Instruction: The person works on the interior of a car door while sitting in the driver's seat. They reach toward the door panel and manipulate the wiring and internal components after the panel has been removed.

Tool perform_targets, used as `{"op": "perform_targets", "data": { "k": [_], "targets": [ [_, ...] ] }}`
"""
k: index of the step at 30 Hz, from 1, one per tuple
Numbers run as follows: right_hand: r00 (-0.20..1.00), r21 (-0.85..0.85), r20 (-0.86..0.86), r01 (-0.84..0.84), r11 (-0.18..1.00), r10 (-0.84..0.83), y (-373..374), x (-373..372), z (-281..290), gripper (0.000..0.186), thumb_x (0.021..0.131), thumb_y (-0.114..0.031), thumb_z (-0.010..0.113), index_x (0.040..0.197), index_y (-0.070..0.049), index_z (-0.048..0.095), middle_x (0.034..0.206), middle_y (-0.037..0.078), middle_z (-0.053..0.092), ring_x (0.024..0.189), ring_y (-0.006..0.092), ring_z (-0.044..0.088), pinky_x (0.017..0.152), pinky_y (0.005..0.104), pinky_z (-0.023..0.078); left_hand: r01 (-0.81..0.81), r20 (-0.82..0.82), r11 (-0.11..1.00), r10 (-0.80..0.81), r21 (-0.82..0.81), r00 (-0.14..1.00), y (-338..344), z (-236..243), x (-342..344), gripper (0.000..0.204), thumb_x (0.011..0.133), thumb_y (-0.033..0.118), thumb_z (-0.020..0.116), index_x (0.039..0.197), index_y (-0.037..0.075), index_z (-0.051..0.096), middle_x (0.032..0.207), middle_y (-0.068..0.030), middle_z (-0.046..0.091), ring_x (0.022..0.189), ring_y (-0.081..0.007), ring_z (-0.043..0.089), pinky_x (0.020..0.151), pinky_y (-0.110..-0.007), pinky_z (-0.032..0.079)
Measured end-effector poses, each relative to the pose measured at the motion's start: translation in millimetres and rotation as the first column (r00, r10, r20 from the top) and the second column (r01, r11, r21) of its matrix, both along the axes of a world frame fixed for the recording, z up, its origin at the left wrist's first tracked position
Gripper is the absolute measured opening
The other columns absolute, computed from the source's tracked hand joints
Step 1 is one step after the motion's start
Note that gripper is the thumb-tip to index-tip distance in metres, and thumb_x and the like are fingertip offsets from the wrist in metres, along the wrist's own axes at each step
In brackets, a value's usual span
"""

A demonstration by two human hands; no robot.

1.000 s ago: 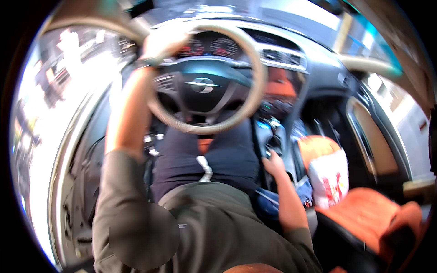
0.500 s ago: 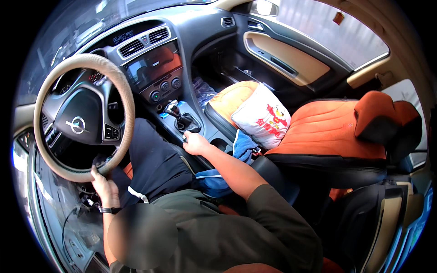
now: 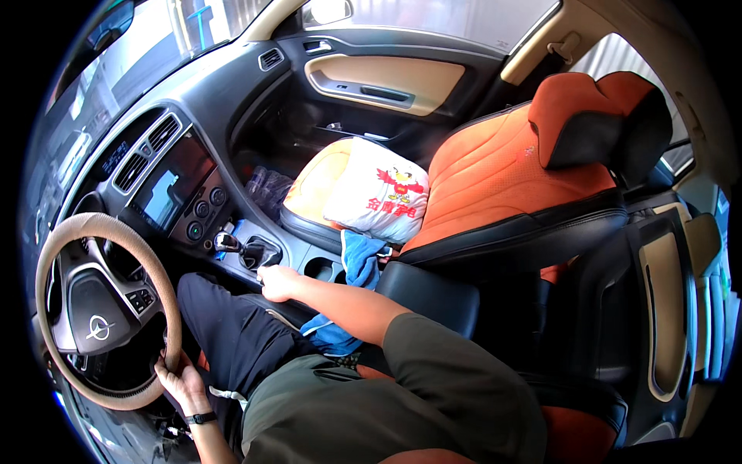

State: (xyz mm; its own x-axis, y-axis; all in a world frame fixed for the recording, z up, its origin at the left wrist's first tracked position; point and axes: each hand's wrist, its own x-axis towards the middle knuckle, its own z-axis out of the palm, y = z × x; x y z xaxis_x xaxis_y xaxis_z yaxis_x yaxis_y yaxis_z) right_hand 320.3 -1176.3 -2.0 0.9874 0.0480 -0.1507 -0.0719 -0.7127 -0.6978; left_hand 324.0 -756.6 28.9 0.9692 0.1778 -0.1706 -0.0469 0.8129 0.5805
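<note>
My left hand (image 3: 182, 380) is closed around the lower right rim of the beige-covered steering wheel (image 3: 108, 224). A dark band circles that wrist. Beside my right thigh, my right hand (image 3: 280, 284) is closed on the handbrake lever, most of which my fingers hide. Just ahead of it stands the gear lever (image 3: 226, 243) with its dark boot. A blue cloth (image 3: 360, 259) with a pale edge lies over the console beside my right forearm, and more blue cloth shows under the arm.
The passenger seat (image 3: 495, 166) is orange and black, with a white printed cushion (image 3: 382, 189) on it. A black armrest (image 3: 429, 298) sits by my right elbow. Cup holders (image 3: 318, 267), a centre screen (image 3: 171, 184) and the passenger door (image 3: 386, 77) lie around the console.
My view has swung to the right, so the wheel and dashboard sit further left and more of the rear shows. Both hands keep their holds on the wheel and the lever.
</note>
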Motion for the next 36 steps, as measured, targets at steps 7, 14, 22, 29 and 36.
{"op": "perform_targets", "data": {
  "k": [7, 14, 22, 29, 36],
  "targets": [
    [0.999, 0.01, -0.012, 0.032, 0.999, -0.032, -7, 1, -3, 0.042, 0.093, -0.021, 0.064, 0.133, -0.005, 0.066, 0.127, 0.024, 0.073, 0.121, 0.0411, 0.07, 0.101, 0.0514, 0.056, 0.026, -0.054, 1.0, -0.025, 0.01, 0.998, 1, 4, 9, 0.024, 0.105, 0.018, 0.064, 0.117, -0.001, 0.072, 0.121, -0.0135, 0.075, 0.119, -0.0278, 0.069, 0.112, -0.041, 0.053],
    [1.0, 0.04, 0.018, 0.011, 0.999, -0.011, 3, 1, -3, 0.044, 0.087, -0.011, 0.063, 0.13, -0.007, 0.068, 0.126, 0.023, 0.074, 0.121, 0.0423, 0.07, 0.1, 0.0503, 0.057, -0.041, -0.087, 0.997, 0.047, 0.065, 0.995, 42, -15, 25, 0.027, 0.103, 0.018, 0.062, 0.119, -0.002, 0.071, 0.122, -0.0122, 0.076, 0.121, -0.0271, 0.068, 0.11, -0.042, 0.052],
    [0.999, 0.048, 0.043, 0.013, 0.999, -0.015, 0, 4, -12, 0.038, 0.089, -0.015, 0.064, 0.124, -0.001, 0.07, 0.126, 0.022, 0.074, 0.121, 0.0406, 0.069, 0.099, 0.0495, 0.056, -0.8, 0.687, -0.29, -0.41, 0.526, 0.6, -27, 58, -19, 0.024, 0.091, 0.019, 0.079, 0.085, -0.004, 0.073, 0.079, -0.0184, 0.076, 0.068, -0.0317, 0.072, 0.065, -0.042, 0.059],
    [0.999, 0.045, 0.039, 0.01, 0.999, -0.012, -1, 5, -8, 0.038, 0.089, -0.015, 0.064, 0.124, -0.001, 0.07, 0.125, 0.022, 0.074, 0.12, 0.0404, 0.07, 0.098, 0.0493, 0.057, -0.587, 0.863, -0.806, -0.244, 0.073, 0.442, -9, 11, -14, 0.05, 0.091, 0.056, 0.08, 0.092, 0.007, 0.073, 0.077, -0.0014, 0.071, 0.059, -0.0188, 0.068, 0.055, -0.032, 0.057],
    [0.999, 0.025, 0.034, 0.005, 1.0, -0.006, -5, -1, -7, 0.035, 0.093, -0.016, 0.062, 0.123, -0.001, 0.07, 0.124, 0.023, 0.074, 0.12, 0.0412, 0.07, 0.098, 0.05, 0.057, -0.347, 0.383, -0.541, -0.049, 0.766, 0.922, -54, 77, -48, 0.027, 0.088, 0.017, 0.084, 0.082, -0.005, 0.07, 0.078, -0.0171, 0.074, 0.07, -0.0278, 0.071, 0.067, -0.04, 0.059]
  ]
}}
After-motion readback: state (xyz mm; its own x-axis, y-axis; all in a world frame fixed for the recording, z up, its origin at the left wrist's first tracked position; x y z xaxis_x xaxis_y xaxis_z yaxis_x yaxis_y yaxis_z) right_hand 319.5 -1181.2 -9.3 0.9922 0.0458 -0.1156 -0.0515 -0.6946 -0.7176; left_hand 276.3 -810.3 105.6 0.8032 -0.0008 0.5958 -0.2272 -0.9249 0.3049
